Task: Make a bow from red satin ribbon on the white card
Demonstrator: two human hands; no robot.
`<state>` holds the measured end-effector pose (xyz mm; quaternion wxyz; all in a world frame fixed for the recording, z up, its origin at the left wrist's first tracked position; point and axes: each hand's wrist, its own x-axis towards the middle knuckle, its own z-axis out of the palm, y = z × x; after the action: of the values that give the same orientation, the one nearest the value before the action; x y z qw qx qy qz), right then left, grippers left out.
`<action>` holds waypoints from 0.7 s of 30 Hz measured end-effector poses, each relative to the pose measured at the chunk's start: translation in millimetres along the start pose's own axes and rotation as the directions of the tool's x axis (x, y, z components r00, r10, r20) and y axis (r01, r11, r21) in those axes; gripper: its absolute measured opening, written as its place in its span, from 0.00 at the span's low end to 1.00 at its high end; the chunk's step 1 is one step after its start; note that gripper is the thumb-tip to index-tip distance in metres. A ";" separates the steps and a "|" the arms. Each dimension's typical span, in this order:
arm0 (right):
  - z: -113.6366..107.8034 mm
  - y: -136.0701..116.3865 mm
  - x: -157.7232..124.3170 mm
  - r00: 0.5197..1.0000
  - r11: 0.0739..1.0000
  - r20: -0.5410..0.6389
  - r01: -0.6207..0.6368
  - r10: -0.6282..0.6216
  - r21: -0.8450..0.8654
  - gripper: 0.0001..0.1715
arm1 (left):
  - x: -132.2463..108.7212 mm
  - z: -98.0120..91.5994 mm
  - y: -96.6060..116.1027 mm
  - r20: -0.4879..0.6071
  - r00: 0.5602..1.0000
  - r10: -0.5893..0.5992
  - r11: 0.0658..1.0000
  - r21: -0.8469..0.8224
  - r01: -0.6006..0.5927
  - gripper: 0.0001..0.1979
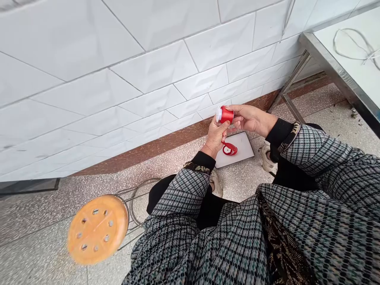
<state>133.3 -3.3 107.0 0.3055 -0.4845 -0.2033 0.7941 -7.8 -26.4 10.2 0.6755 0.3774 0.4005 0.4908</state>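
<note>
A spool of red ribbon [227, 115] with a white end is held up in front of the tiled wall. My left hand [216, 135] is closed around it from the left and below, its thumb on the ribbon. From the right, my right hand [251, 118] grips the spool's other end, with the thumb along the top and some fingers partly hidden. A loose curl of red ribbon [233, 149] hangs below my left hand. Beneath it, a flat white board with a dark edge [245, 147] lies on the floor between my feet.
An orange round stool [97, 229] with holes in its seat and wire legs lies tipped over at lower left. At right stands a metal-framed table [329, 59] with a coiled pale cable [369, 51] on top. The white tiled wall [160, 103] rises close ahead.
</note>
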 end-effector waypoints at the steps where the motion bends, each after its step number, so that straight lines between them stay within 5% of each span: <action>1: 0.2 4.4 0.5 0.999 0.999 0.011 0.035 -0.035 -0.030 0.12 | 0.2 0.1 -1.0 -0.010 1.000 0.000 1.000 -0.010 0.000 0.28; 7: 1.0 13.4 5.3 0.964 0.959 -0.118 0.215 -0.239 -0.184 0.19 | -1.1 5.7 -0.3 0.005 1.000 -0.014 1.000 -0.022 0.014 0.25; 13: -4.2 -2.0 8.0 0.977 0.986 -0.134 0.167 -0.166 -0.007 0.15 | 3.1 1.3 -1.7 -0.072 0.997 -0.011 0.991 0.133 0.020 0.20; 18: -1.0 -6.6 3.5 0.982 0.989 -0.159 0.115 -0.100 0.091 0.15 | 5.6 -2.5 -5.3 -0.063 0.973 0.222 0.935 0.296 -0.194 0.19; 21: -0.4 -9.6 1.1 0.987 0.988 -0.151 0.083 -0.063 0.131 0.14 | 3.6 0.9 -5.5 -0.032 0.992 0.121 0.976 0.185 -0.113 0.19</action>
<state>136.1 4.5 112.1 0.3810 -0.5115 -0.1430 0.7568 -4.3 -24.4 4.9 0.5991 0.4503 0.4353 0.4987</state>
